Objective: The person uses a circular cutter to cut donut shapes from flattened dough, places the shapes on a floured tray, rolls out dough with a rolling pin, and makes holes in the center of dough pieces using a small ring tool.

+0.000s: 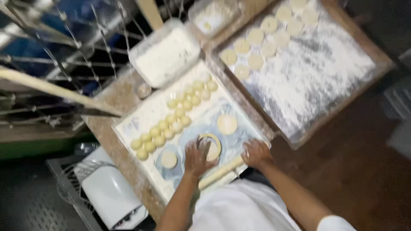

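Floured board [141,115] carries 2 rows of pale dough balls [173,119] to the left, a flour tub [165,55] beyond them, and a dusted tray [317,72] of flattened rounds [257,42] far right. Left hand [198,157] presses fingers-down on a thin dough disc [209,146] near the board's near edge; right hand [256,153] rests curled over a wooden rolling pin [220,171], grip blurred.
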